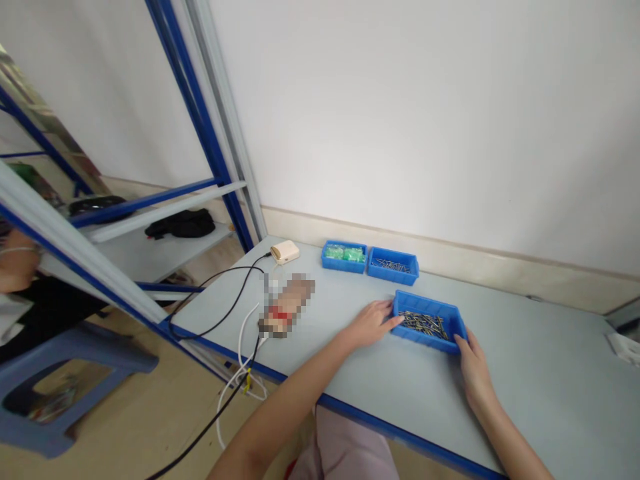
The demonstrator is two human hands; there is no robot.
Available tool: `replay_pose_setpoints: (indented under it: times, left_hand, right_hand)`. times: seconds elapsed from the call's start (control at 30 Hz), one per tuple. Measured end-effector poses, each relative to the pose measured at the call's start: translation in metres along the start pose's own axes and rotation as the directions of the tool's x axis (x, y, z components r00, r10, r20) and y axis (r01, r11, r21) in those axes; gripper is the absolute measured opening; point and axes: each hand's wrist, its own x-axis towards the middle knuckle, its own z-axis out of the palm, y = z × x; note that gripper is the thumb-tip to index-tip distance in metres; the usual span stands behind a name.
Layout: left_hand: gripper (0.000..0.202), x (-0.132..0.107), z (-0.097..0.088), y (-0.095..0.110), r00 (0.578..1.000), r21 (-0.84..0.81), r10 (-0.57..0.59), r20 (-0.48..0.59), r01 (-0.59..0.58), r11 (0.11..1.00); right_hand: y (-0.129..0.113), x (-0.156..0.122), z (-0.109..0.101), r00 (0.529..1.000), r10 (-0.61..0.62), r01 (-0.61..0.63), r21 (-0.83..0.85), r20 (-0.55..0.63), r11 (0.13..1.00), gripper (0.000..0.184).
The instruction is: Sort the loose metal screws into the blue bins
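A blue plastic bin (431, 343) is on the grey table, with many thin metal screw-like pieces (424, 323) lying loosely inside. My left hand (371, 325) grips its left end, the thumb against the near corner. At the opposite end, my right hand (473, 365) holds the right wall, with fingertips over the rim. Behind it, near the wall, stand two smaller blue bins side by side. The left small bin (343, 268) contains green items in clear wrapping; silvery thin metal pieces lie in the right small bin (392, 274).
A cream-coloured device (285, 252) with a black cable sits at the table's back left. A pixelated object (287, 307) lies nearer, beside cables hanging over the edge. Left are a blue-grey frame (200, 113), a plastic stool (90, 380) and another person's arm (17, 260).
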Motion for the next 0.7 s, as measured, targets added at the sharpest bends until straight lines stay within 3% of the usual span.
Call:
replay_pose_setpoints:
  times: [0.17, 0.27, 0.4, 0.53, 0.7]
  left_hand:
    - [0.065, 0.002, 0.0, -0.015, 0.993, -0.281, -0.077, -0.092, 0.049, 0.959]
    - [0.066, 0.004, -0.002, -0.023, 0.957, -0.359, -0.131, -0.257, 0.031, 0.933]
    - [0.063, 0.003, -0.014, -0.026, 0.898, -0.26, -0.067, -0.434, -0.053, 0.964]
    - [0.062, 0.0, -0.02, -0.027, 0.897, -0.123, 0.0, -0.443, -0.061, 0.991]
    - [0.063, 0.0, -0.015, -0.03, 0.903, 0.007, 0.067, -0.424, -0.071, 0.997]
  right_hand:
    - [-0.015, 0.007, 0.033, 0.986, -0.14, 0.142, -0.011, 0.091, 0.99, 0.071]
    - [-0.022, 0.01, 0.057, 0.968, -0.184, 0.181, 0.031, 0.169, 0.983, 0.075]
    - [-0.031, 0.018, 0.088, 0.959, -0.162, 0.139, 0.112, 0.234, 0.984, 0.072]
    - [-0.038, 0.024, 0.111, 0.964, -0.118, 0.054, 0.259, 0.24, 0.964, 0.062]
    - [-0.041, 0.02, 0.124, 0.995, -0.07, 0.04, 0.343, 0.075, 0.939, 0.064]
